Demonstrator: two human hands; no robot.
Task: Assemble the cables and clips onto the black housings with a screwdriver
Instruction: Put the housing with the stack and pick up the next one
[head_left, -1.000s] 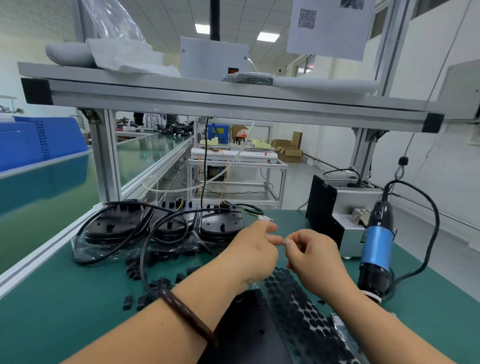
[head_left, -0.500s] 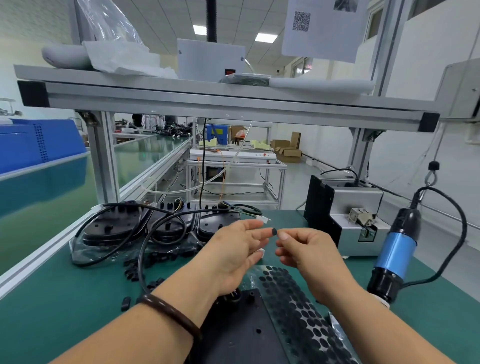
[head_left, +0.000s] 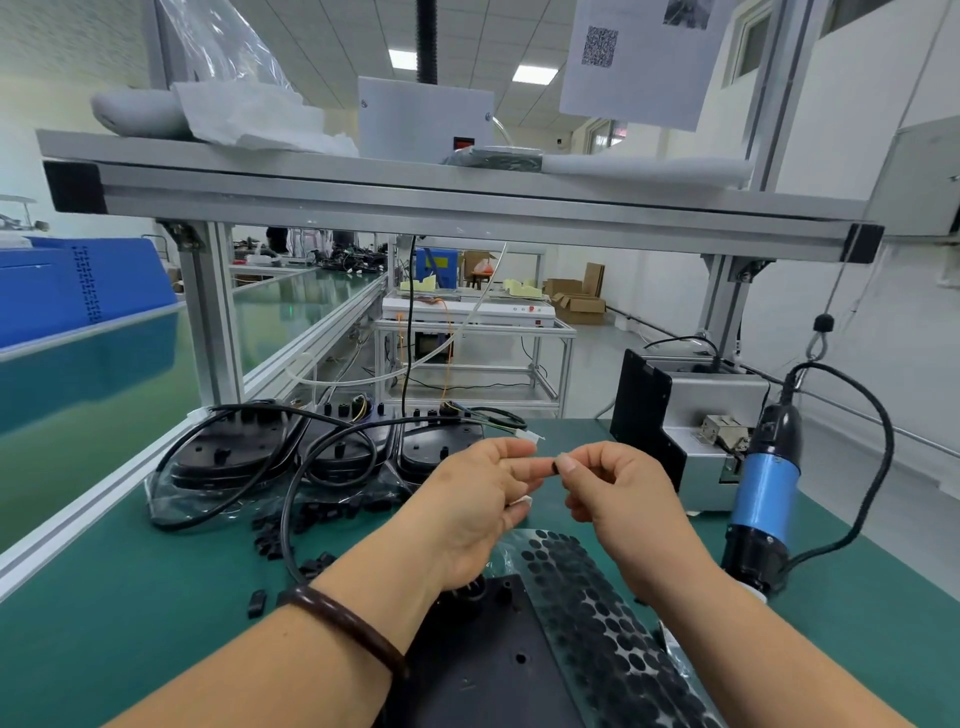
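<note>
Above the table my left hand (head_left: 475, 501) and my right hand (head_left: 613, 493) meet fingertip to fingertip, pinching a small round black pad (head_left: 556, 464) between them. Below them a flat black housing (head_left: 488, 670) lies at the near edge, partly under my forearms. A clear sheet of round black pads (head_left: 597, 603) lies beside it. Three black housings (head_left: 332, 449) wrapped with black cable (head_left: 291, 499) sit on plastic at the back left. Loose black clips (head_left: 291, 530) lie scattered in front of them. A blue electric screwdriver (head_left: 763, 493) hangs at the right.
A grey screw feeder box (head_left: 691, 415) stands at the back right. An aluminium shelf frame (head_left: 415, 197) crosses overhead, with a post (head_left: 213, 312) at the left. The green mat (head_left: 104, 597) covers the table; a conveyor (head_left: 78, 395) runs along the left.
The screwdriver has swung right and upright, away from my right hand. My left hand opened from a fist-like pinch, and both hands now pinch the black pad at their fingertips.
</note>
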